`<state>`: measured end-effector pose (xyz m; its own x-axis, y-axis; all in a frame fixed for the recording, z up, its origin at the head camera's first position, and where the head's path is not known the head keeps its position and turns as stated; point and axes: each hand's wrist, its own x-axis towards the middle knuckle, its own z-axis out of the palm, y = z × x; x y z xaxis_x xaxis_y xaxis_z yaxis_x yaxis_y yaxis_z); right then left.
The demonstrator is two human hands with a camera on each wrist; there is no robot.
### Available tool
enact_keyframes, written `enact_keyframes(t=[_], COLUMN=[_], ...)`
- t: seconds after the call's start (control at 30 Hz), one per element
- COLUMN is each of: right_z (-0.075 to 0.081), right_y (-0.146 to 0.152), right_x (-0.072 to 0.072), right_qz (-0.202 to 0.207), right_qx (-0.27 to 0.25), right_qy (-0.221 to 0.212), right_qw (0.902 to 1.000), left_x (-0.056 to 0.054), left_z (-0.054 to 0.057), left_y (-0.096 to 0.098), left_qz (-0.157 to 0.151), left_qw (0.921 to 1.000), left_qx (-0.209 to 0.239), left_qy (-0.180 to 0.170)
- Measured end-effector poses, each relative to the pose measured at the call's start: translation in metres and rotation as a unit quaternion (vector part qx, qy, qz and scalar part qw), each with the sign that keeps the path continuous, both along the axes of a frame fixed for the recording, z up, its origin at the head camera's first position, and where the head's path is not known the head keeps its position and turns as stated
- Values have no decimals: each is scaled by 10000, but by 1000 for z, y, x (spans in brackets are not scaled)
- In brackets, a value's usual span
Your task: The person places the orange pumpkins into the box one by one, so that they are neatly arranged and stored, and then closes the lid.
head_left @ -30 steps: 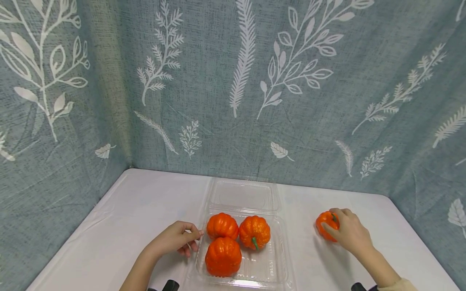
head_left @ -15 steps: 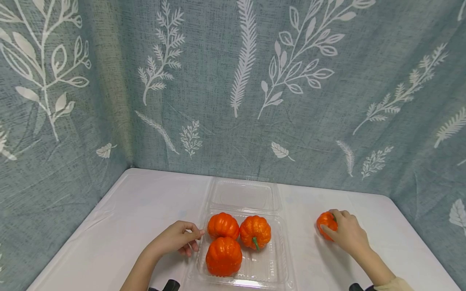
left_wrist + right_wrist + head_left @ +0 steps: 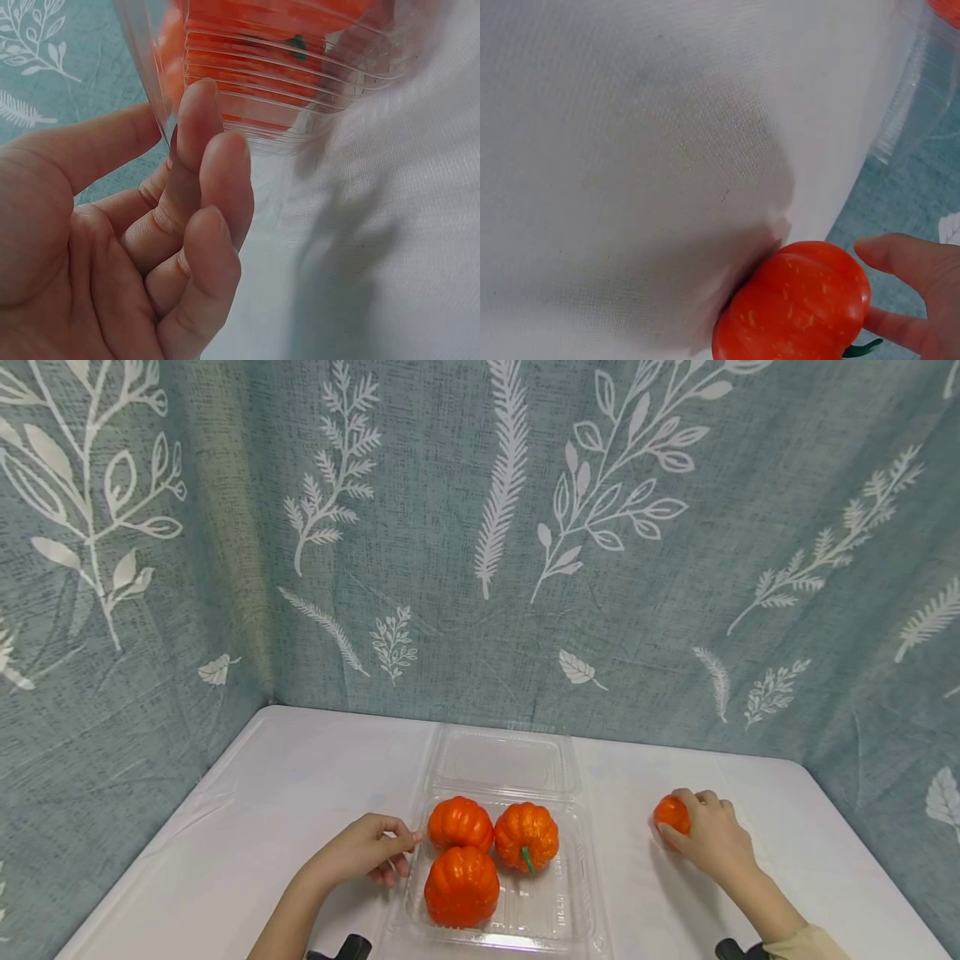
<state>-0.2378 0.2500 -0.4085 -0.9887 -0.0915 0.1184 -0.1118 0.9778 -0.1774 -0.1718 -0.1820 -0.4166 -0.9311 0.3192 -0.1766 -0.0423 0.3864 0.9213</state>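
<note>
A clear plastic clamshell box (image 3: 540, 910) lies with its lid folded back, holding an upper-left pumpkin (image 3: 459, 823), a right pumpkin (image 3: 527, 837) with a green stem, and a lower pumpkin (image 3: 461, 887). My left hand (image 3: 367, 850) pinches the box's left rim between thumb and index finger; its other fingers curl beneath, in front of the ribbed wall (image 3: 262, 75). Over on the right, my right hand (image 3: 708, 839) has its fingers and thumb curled around another small orange pumpkin (image 3: 795, 307), which rests on the table. That pumpkin's stem (image 3: 862, 349) points toward the palm.
The open lid (image 3: 501, 764) lies flat behind the box. White cloth covers the table (image 3: 330, 760), and a blue-green leaf-patterned curtain (image 3: 420, 527) hangs along its back and sides.
My right hand has shifted slightly left and farther over its pumpkin, covering more of it, including the stem in the head view. The left hand, box and other pumpkins have stayed put.
</note>
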Motion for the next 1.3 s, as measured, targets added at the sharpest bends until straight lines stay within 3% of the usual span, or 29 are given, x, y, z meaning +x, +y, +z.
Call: enact_keyframes(t=[0.53, 0.87, 1.3], right_z=[-8, -17, -22], right_y=[4, 6, 12], right_x=[-2, -3, -6], right_qz=[58, 135, -4], right_qx=[37, -184, -318], right_qy=[356, 863, 719], right_qw=[9993, 9960, 9969], left_x=[0, 0, 0], left_z=[-2, -2, -3], left_y=[-1, -2, -1], left_qz=[47, 49, 55], left_qw=[10000, 10000, 10000], left_qx=[-28, -12, -22], left_qy=[-12, -19, 11])
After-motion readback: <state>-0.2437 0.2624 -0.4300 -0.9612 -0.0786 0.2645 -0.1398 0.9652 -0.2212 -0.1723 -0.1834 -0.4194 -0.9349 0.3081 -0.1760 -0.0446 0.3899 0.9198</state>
